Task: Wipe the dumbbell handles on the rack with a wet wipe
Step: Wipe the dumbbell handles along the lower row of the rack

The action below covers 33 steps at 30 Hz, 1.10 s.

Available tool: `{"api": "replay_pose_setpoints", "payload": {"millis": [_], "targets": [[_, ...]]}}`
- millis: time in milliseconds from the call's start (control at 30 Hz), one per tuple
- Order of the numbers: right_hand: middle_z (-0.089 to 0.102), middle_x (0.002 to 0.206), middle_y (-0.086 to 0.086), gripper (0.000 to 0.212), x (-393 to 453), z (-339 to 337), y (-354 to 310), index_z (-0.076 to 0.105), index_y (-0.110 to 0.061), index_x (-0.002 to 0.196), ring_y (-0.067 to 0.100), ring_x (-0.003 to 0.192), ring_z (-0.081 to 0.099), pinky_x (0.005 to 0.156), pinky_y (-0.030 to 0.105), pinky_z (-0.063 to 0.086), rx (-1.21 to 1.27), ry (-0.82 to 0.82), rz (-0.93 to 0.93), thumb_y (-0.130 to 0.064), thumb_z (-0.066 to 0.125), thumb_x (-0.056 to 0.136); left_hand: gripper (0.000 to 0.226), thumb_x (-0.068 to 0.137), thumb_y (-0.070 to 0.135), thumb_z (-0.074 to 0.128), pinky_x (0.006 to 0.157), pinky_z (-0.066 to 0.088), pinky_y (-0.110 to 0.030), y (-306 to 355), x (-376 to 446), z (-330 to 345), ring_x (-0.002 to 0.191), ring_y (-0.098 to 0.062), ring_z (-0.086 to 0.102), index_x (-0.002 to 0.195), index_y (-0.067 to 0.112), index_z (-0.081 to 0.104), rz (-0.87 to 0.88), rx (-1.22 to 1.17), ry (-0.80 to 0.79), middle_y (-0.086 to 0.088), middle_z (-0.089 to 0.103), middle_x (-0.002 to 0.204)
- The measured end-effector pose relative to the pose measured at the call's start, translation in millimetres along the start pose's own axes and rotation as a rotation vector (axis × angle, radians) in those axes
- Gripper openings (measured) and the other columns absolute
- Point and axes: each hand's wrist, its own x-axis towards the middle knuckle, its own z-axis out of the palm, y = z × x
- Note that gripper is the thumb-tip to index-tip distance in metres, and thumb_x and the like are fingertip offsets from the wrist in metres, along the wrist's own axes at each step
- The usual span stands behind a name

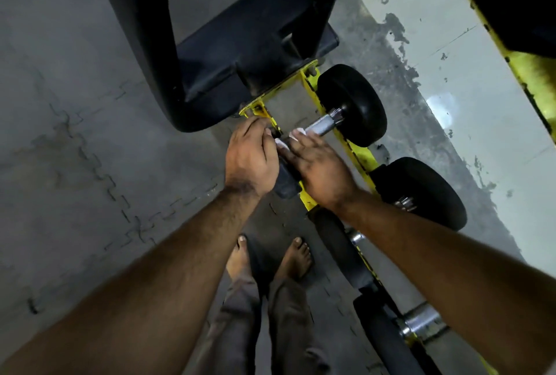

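A dumbbell with a silver handle (320, 127) and black round heads lies across the yellow rack (362, 161); its far head (352, 103) is in plain view. Its near head (285, 183) is mostly hidden under my hands. My right hand (319, 170) lies over the handle's near part and holds a white wet wipe (296, 134) against it; only bits of the wipe show past the fingertips. My left hand (251, 158) grips the near end of this dumbbell beside the rack rail, fingers curled.
More dumbbells (421, 191) sit further along the rack toward me, one with a shiny handle (419, 321). A black padded machine frame (240, 43) stands just beyond the rack's end. Grey interlocking floor mats (75, 133) lie to the left. My bare feet (270, 257) stand close to the rack.
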Motion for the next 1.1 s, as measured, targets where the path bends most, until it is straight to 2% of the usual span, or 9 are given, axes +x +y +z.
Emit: {"api": "replay_pose_setpoints", "payload": {"millis": [67,200,367,500,633,733,800,967,1100], "targets": [[0.056,0.142,0.011,0.056,0.2,-3.6,17.0,0.048,-0.012,0.147,0.029,0.136,0.048,0.119,0.042,0.028,-0.041,0.019,-0.036,-0.012,0.042,0.091,0.044,0.095,0.023,0.037,0.104,0.039,-0.032,-0.9,-0.3,0.9,0.114,-0.031,0.058,0.113,-0.002,0.067,0.004,0.009,0.008,-0.017,0.066,0.117],[0.055,0.143,0.014,0.055,-1.9,1.7,7.2,0.049,-0.009,0.145,0.032,0.138,0.045,0.119,0.046,0.029,-0.007,0.099,0.192,-0.009,0.037,0.092,0.044,0.094,0.024,0.037,0.105,0.036,-0.028,1.9,-2.0,0.6,0.116,-0.029,0.057,0.115,-0.002,0.067,0.004,0.025,0.019,-0.017,0.065,0.118],[0.045,0.152,0.01,0.056,-9.9,5.4,17.5,0.044,-0.009,0.149,0.029,0.144,0.038,0.121,0.045,0.025,-0.021,0.089,-0.076,-0.004,0.041,0.093,0.044,0.093,0.024,0.037,0.104,0.04,-0.033,2.6,-1.5,-0.7,0.114,-0.03,0.058,0.113,-0.001,0.068,0.014,0.039,0.011,-0.016,0.066,0.117],[0.04,0.155,0.015,0.063,-14.5,0.1,9.3,0.04,-0.004,0.15,0.033,0.147,0.031,0.122,0.047,0.021,-0.043,0.157,0.176,0.001,0.049,0.088,0.046,0.092,0.025,0.035,0.103,0.041,-0.033,8.7,-3.0,-2.9,0.115,-0.03,0.057,0.113,-0.001,0.067,0.017,0.074,0.0,-0.017,0.065,0.117],[0.037,0.157,0.012,0.069,-18.1,8.4,5.4,0.037,-0.006,0.152,0.03,0.148,0.029,0.122,0.046,0.021,-0.049,0.09,-0.037,-0.002,0.057,0.086,0.044,0.091,0.025,0.034,0.1,0.044,-0.036,7.9,-0.5,-3.9,0.11,-0.032,0.058,0.105,0.0,0.067,0.019,0.074,-0.012,-0.016,0.065,0.111],[0.031,0.16,0.012,0.069,-19.8,-3.0,26.9,0.032,-0.004,0.153,0.03,0.15,0.024,0.123,0.047,0.018,-0.107,0.135,0.177,0.001,0.052,0.087,0.044,0.09,0.024,0.035,0.1,0.044,-0.036,7.8,-1.8,-2.3,0.11,-0.031,0.058,0.106,-0.001,0.066,0.017,0.082,-0.005,-0.017,0.065,0.113],[0.022,0.163,0.017,0.07,-18.6,2.0,6.7,0.024,0.0,0.155,0.034,0.152,0.016,0.124,0.047,0.014,-0.105,0.134,0.354,0.001,0.044,0.087,0.044,0.089,0.025,0.035,0.1,0.044,-0.036,9.2,-2.7,-2.6,0.111,-0.031,0.058,0.106,-0.001,0.066,0.015,0.092,-0.01,-0.017,0.065,0.113],[0.013,0.165,0.018,0.068,-27.0,0.0,9.9,0.014,-0.001,0.157,0.034,0.153,0.009,0.123,0.047,0.016,-0.141,0.06,0.288,-0.003,0.032,0.091,0.046,0.089,0.026,0.033,0.101,0.047,-0.041,12.3,-1.7,-3.9,0.112,-0.033,0.059,0.106,0.0,0.067,0.014,0.1,-0.026,-0.017,0.065,0.113],[0.011,0.165,0.02,0.072,-14.5,-3.0,-9.9,0.014,0.001,0.156,0.035,0.153,0.006,0.124,0.046,0.014,-0.036,0.09,0.496,-0.002,0.034,0.088,0.047,0.089,0.027,0.033,0.104,0.046,-0.043,11.2,-2.1,-3.7,0.115,-0.034,0.058,0.106,-0.002,0.067,0.02,0.094,-0.031,-0.019,0.065,0.114]]}}
